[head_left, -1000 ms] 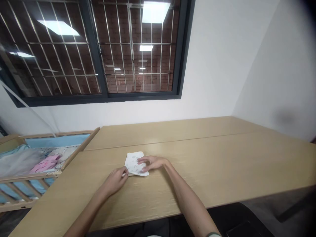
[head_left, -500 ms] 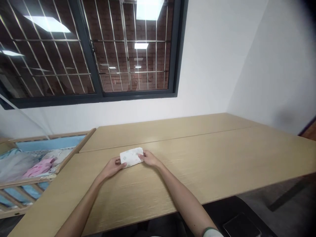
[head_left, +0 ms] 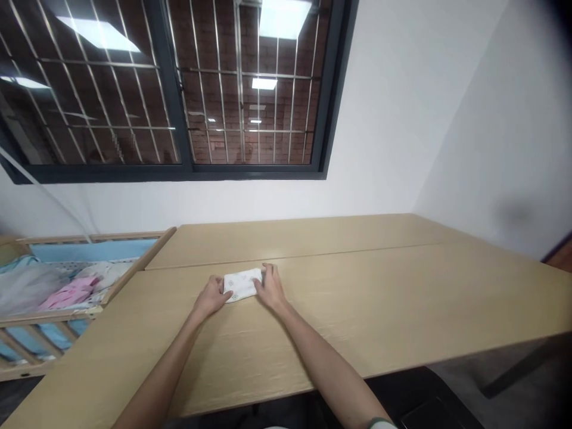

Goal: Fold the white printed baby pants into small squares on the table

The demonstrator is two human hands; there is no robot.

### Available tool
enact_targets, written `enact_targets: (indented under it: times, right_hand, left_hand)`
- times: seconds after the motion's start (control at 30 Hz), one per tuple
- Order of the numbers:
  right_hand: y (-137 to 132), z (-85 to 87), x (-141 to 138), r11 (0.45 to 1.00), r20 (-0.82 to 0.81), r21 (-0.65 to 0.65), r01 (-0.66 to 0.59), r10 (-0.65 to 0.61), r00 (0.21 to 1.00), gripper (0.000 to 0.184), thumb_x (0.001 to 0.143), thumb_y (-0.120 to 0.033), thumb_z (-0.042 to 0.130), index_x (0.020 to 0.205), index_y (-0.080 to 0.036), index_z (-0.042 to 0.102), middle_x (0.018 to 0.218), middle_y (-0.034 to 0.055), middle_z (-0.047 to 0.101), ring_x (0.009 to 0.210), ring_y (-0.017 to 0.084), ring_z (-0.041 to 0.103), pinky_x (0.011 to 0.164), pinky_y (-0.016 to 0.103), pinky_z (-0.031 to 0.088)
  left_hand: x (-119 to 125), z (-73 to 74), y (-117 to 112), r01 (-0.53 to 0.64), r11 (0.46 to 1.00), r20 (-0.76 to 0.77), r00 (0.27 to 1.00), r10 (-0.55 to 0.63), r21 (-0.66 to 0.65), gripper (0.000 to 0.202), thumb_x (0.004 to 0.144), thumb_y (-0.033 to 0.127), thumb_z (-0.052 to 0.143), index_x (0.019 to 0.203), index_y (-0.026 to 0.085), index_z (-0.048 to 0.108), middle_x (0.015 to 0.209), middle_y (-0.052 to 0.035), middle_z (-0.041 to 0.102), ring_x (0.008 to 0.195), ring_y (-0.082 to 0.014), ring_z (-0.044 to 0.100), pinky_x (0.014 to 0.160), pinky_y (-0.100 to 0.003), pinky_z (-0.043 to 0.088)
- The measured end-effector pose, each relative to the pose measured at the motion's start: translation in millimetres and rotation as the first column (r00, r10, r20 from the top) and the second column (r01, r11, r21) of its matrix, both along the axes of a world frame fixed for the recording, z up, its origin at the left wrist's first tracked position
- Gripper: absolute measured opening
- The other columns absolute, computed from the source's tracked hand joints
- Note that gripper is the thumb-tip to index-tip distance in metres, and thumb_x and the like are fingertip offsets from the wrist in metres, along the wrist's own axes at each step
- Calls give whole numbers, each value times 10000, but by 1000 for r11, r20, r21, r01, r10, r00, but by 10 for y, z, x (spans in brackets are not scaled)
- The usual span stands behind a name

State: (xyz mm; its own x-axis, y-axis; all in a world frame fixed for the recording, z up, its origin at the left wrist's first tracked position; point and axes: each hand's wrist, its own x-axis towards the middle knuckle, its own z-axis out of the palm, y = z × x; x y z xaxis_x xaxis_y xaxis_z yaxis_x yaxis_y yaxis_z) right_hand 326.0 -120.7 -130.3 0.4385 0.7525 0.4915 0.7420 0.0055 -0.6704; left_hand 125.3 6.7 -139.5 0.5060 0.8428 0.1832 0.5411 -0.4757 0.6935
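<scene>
A small folded white cloth [head_left: 242, 284] with a sparse printed pattern lies near the middle of the wooden table [head_left: 357, 298]. At its left end, my left hand [head_left: 211, 297] grips the edge with the thumb on top and the other fingers curled behind. My right hand [head_left: 271, 288] is at the opposite end, its thumb on the near right corner and its fingers up along the right side. What lies beneath the folds is hidden.
To the left of the table stands a wooden crib [head_left: 165, 241] with blue lining, a pink cloth [head_left: 74, 292] and pale bedding. A barred window [head_left: 250, 173] is in the wall behind. Under the table's front edge is a black seat [head_left: 402, 387].
The cloth now lies flatter, its right end straighter. My right fingers have straightened and lifted along its right side. The view has shifted slightly.
</scene>
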Motion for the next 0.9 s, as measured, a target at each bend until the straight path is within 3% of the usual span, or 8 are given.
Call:
enact_targets:
  times: [0.07, 0.13, 0.2, 0.27, 0.33, 0.43, 0.73, 0.9]
  right_hand:
    - [-35, 103, -73, 999, 182, 16, -48, 45, 982, 569, 939, -303, 500, 1472, -135, 391, 1463, 196, 440, 1368, 296, 426, 1157, 480, 350]
    - [-46, 189, -166, 992, 307, -19, -126, 125, 944, 598, 978, -318, 436, 1536, -130, 328, 1554, 191, 374, 1455, 304, 319, 1197, 498, 280]
    - [-32, 225, -251, 977, 381, -82, -194, 211, 900, 629, 998, -325, 394, 1576, -120, 257, 1609, 179, 305, 1499, 293, 247, 1221, 497, 226]
    - [-4, 198, -301, 956, 428, -157, -246, 291, 856, 644, 1000, -326, 390, 1589, -120, 232, 1628, 164, 277, 1518, 280, 207, 1234, 491, 189]
    - [24, 129, -304, 931, 453, -231, -281, 359, 816, 641, 993, -320, 407, 1585, -124, 258, 1622, 155, 294, 1522, 272, 205, 1241, 485, 169]
    - [45, 32, -254, 906, 457, -304, -295, 411, 789, 592, 1010, -311, 369, 1565, -110, 316, 1595, 162, 347, 1516, 263, 234, 1241, 479, 168]
    - [-58, 72, -116, 899, 316, -367, -239, 362, 877, 611, 1043, -391, 290, 1558, -64, 316, 1624, 178, 262, 1532, 268, 188, 1244, 473, 161]
    - [-142, 64, 2, 883, 214, -389, -262, 364, 907, 707, 1049, -499, 229, 1575, -27, 241, 1639, 210, 181, 1541, 281, 140, 1248, 459, 156]
  left_hand:
    - [9, 46, -70, -33, 994, 32, 999, 30, 100, 742, 797, 469, 678, 1382, 95, 416, 1315, -211, 590, 1265, -347, 554, 1062, -455, 425]
    - [53, 92, -161, -29, 966, 78, 997, 9, 257, 774, 903, 518, 537, 1491, 77, 292, 1519, -243, 394, 1437, -350, 366, 1169, -484, 319]
    - [127, 111, -260, 48, 908, 76, 993, -88, 417, 760, 975, 524, 394, 1552, 78, 181, 1613, -231, 245, 1509, -325, 226, 1212, -492, 259]
    - [217, 83, -348, 172, 852, 2, 980, -199, 494, 760, 997, 533, 338, 1576, 88, 127, 1645, -205, 186, 1535, -299, 144, 1234, -491, 219]
    - [299, 12, -406, 271, 831, -90, 961, -261, 486, 757, 1006, 552, 299, 1585, 96, 123, 1651, -184, 187, 1541, -281, 119, 1247, -493, 182]
    - [366, -126, -428, 319, 847, -184, 947, -265, 425, 741, 1015, 571, 222, 1586, 104, 158, 1646, -163, 216, 1538, -265, 148, 1255, -494, 145]
    - [217, -296, -312, 180, 907, -294, 954, -66, 380, 885, 971, 676, 174, 1555, 12, 230, 1629, -213, 203, 1534, -329, 125, 1242, -507, 151]
    - [163, -341, -277, 167, 909, -297, 954, -50, 383, 900, 960, 688, 193, 1556, 14, 229, 1619, -225, 226, 1530, -339, 141, 1230, -522, 182]
